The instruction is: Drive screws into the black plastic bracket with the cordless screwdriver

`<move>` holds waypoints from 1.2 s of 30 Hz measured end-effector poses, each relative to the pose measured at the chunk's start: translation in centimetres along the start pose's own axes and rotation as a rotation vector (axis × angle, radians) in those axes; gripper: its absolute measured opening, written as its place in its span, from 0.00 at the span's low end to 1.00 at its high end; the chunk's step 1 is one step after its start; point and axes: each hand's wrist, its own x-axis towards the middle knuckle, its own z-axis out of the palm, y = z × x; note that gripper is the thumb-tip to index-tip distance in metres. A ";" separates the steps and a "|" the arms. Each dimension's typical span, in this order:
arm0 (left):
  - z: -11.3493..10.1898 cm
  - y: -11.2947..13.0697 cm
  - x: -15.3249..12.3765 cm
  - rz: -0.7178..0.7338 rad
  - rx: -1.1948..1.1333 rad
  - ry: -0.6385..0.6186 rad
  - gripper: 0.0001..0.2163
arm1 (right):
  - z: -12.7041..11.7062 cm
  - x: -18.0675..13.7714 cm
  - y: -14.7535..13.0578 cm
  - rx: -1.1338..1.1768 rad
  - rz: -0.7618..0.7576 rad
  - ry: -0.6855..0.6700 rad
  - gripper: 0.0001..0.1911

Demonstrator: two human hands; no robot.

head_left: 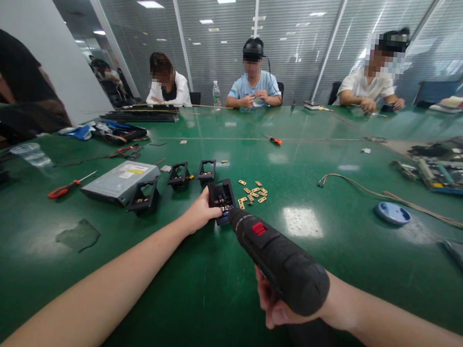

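My left hand [202, 212] grips the left edge of a black plastic housing [222, 191], thumb on its near side. Small metal parts show inside the housing. A black cordless drill [284, 260] with a red switch is in my right hand [270, 303], fingers wrapped round its handle. The drill's nose points at the housing's inside; its tip is hidden, so contact cannot be told. Just right of the housing lie several small brass plates [263, 193]. Similar black housings [179, 176] stand to the left, one of them beside a silver disc drive [122, 180].
An orange screwdriver [66, 187] lies at the left, near a clear plastic cup [32, 153]. Another screwdriver [274, 140] is farther back. To the right are a blue round dish [392, 213], a cable [377, 195] and a pile of electronic parts [453, 170]. Several people sit across the green table [201, 312].
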 end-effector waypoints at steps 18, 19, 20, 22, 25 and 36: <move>0.2 0.0 0.1 0.019 -0.021 0.002 0.32 | 0.6 -0.1 -1.0 -0.086 -0.019 0.023 0.19; 0.2 -0.1 0.1 0.017 -0.020 0.002 0.32 | 0.6 -0.2 -1.1 -0.084 -0.015 0.021 0.20; 0.1 -0.1 0.1 0.017 -0.021 0.001 0.32 | 0.6 -0.2 -1.2 -0.082 -0.010 0.021 0.20; 0.1 -0.2 0.2 0.019 -0.026 -0.005 0.31 | 0.6 -0.3 -1.3 -0.067 -0.001 0.021 0.20; 0.2 -0.2 0.2 0.022 -0.035 -0.003 0.31 | 0.5 -0.3 -1.1 -0.039 -0.008 0.016 0.19; 0.2 0.0 0.0 0.026 -0.001 0.006 0.30 | 0.2 0.1 -0.4 -0.082 -0.041 -0.012 0.19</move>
